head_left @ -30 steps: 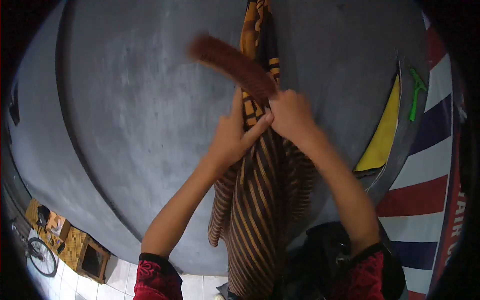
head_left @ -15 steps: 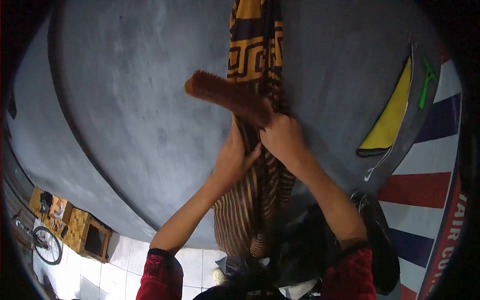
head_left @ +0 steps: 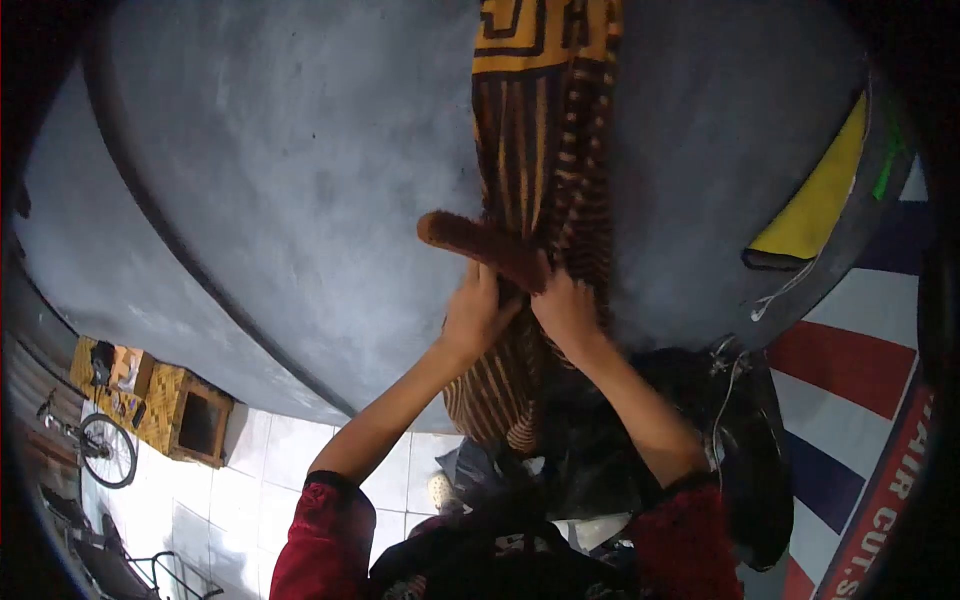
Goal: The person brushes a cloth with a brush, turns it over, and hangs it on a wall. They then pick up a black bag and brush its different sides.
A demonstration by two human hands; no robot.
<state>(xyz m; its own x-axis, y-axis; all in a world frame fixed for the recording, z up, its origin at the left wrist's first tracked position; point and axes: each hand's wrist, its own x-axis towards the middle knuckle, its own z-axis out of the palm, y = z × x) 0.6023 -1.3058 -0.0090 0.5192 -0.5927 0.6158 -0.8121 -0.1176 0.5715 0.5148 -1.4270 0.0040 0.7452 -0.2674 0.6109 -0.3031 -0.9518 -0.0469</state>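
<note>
The striped cloth (head_left: pixel 545 170), brown and orange with a key-pattern band at its top, hangs down in front of me against the grey wall (head_left: pixel 300 180), gathered into long folds. My left hand (head_left: pixel 475 318) grips it from the left side, fingers curled and pressed together around a bunch of the fabric, thumb stretched up toward my other hand. My right hand (head_left: pixel 568 312) is just beside it, touching it at the thumb, and is closed around the handle end of a brown brush (head_left: pixel 483 248). The brush sticks out to the left and slightly upward, its bristled length lying across the cloth's left edge and over the bare wall. The lower end of the cloth bunches below my left wrist.

Below my hands sits a dark heap (head_left: pixel 640 450), maybe a black bag or bundled clothing; the view is too dim there for me to tell which. My red sleeves (head_left: pixel 315 530) show at the bottom of the view. To the right a yellow panel (head_left: pixel 815 200) leans against the wall, with a red, white and blue striped banner (head_left: pixel 850 370) beyond it. Far down to the left I see white floor tiles (head_left: pixel 200 500), a wooden crate (head_left: pixel 195 425) and a bicycle wheel (head_left: pixel 105 450).
</note>
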